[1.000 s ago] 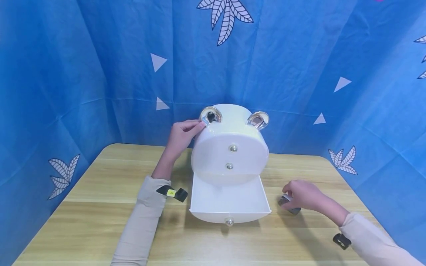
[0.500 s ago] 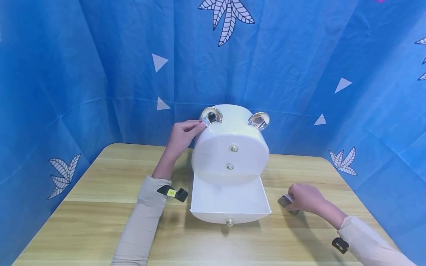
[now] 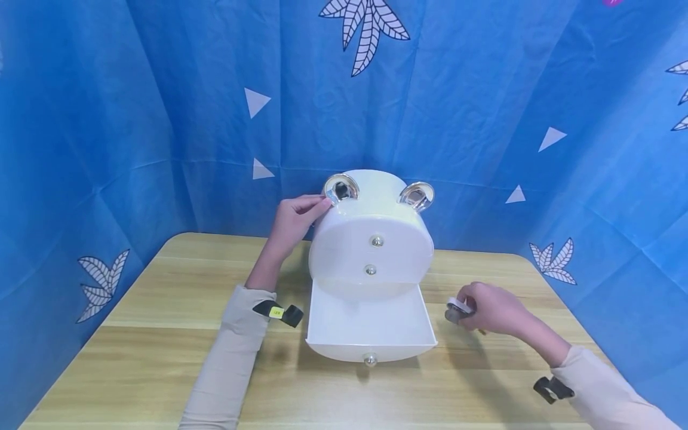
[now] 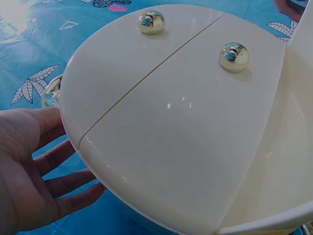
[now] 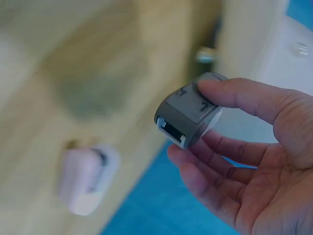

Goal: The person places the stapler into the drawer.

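Observation:
A white mini drawer box (image 3: 371, 224) with shiny ears stands on the table, its bottom drawer (image 3: 371, 313) pulled out and bare inside. Against the box's left side, beside the left ear (image 3: 341, 188), rests my left hand (image 3: 294, 222); the left wrist view has its fingers (image 4: 68, 181) fairly straight along the edge. To the right of the drawer, my right hand (image 3: 491, 307) pinches a small grey-and-white rounded device (image 5: 188, 110) between thumb and fingers. A dark rectangular slot shows at its end in the right wrist view.
A blurred pinkish-white small object (image 5: 85, 178) lies on the wooden table (image 3: 161, 334) below the right hand in the right wrist view. A blue patterned curtain (image 3: 215, 89) closes in the table's back and sides. Two round knobs (image 4: 234, 57) mark the upper drawers.
My right hand has lifted the grey-and-white device up off the table and tilted it. The left hand and drawer box have stayed in place.

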`<state>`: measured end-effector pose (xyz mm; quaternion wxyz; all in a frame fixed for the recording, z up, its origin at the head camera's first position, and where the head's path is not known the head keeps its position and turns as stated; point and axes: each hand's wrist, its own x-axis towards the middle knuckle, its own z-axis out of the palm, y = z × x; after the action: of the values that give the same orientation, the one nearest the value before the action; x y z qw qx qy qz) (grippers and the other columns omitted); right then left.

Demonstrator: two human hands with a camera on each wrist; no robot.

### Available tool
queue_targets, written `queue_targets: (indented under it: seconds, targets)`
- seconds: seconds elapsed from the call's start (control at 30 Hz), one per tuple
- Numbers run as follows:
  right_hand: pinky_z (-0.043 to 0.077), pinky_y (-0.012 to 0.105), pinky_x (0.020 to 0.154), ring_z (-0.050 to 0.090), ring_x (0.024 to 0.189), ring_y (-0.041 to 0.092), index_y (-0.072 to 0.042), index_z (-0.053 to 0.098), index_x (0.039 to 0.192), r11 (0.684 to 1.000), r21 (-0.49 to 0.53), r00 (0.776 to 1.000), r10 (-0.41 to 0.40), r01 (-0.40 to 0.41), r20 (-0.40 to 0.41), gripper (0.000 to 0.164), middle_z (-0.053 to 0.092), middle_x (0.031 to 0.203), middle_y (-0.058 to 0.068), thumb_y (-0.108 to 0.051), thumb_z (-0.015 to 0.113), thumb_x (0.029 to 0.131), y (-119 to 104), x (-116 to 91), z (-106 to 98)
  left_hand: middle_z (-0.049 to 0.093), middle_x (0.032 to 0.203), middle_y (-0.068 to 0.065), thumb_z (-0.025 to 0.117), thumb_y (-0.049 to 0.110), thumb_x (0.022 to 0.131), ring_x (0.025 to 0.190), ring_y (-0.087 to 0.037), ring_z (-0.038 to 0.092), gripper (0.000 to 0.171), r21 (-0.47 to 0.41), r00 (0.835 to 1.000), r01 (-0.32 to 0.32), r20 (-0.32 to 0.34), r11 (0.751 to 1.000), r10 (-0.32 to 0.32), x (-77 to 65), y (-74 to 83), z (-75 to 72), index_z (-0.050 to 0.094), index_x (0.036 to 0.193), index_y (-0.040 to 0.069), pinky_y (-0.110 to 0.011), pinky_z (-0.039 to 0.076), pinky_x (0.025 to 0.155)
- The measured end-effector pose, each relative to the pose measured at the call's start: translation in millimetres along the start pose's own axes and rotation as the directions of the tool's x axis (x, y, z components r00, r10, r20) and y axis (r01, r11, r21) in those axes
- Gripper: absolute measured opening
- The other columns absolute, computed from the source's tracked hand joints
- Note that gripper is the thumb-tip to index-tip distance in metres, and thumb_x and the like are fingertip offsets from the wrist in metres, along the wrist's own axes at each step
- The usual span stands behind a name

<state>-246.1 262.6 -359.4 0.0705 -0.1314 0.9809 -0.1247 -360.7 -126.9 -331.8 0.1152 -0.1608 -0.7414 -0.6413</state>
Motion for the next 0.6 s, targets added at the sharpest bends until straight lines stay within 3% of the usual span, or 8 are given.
queue_targets:
  seconds: [0.13,0.3,0.47,0.6]
  targets:
    - [0.047,0.027,0.055,0.055,0.065,0.011,-0.009,0.072,0.097,0.999,-0.006,0.998,-0.050,0.050,-0.045,0.027,0.064,0.079,-0.002,-0.019,0.086,0.075,-22,-2,-23,0.072,0.129,-0.008,0.074,0.035,0.094,0.126,-0.023,0.064,0.037,0.004,1.000,0.003,0.001,1.000,-0.003,0.1,-0.4,-0.3,0.075,0.122,0.011,-0.041,0.057,0.101]
    - [0.041,0.024,0.057,0.050,0.068,0.009,-0.014,0.074,0.095,0.982,-0.104,0.978,-0.172,0.160,-0.117,0.025,0.060,0.078,-0.006,-0.022,0.088,0.075,-50,-5,-40,0.072,0.129,-0.008,0.074,0.037,0.094,0.126,-0.023,0.064,0.038,0.002,1.000,0.009,-0.002,1.000,-0.009,0.6,-1.6,-0.4,0.075,0.122,0.011,-0.041,0.057,0.101]
    - [0.036,0.021,0.054,0.045,0.064,0.006,-0.017,0.072,0.085,0.949,-0.167,0.953,-0.285,0.266,-0.102,0.020,0.056,0.073,-0.007,-0.025,0.089,0.077,-77,1,-38,0.072,0.128,-0.009,0.074,0.036,0.094,0.126,-0.023,0.064,0.038,0.004,1.000,0.003,-0.006,1.000,-0.003,1.6,-2.8,0.2,0.076,0.121,0.010,-0.041,0.057,0.102]
    - [0.033,0.019,0.052,0.041,0.060,0.004,-0.019,0.063,0.073,0.919,-0.198,0.930,-0.361,0.342,-0.068,0.027,0.052,0.071,-0.006,-0.029,0.088,0.079,-94,11,-28,0.072,0.128,-0.009,0.074,0.034,0.094,0.126,-0.023,0.064,0.036,0.001,1.000,-0.003,-0.011,1.000,0.003,2.8,-3.9,1.0,0.076,0.120,0.009,-0.041,0.057,0.102]
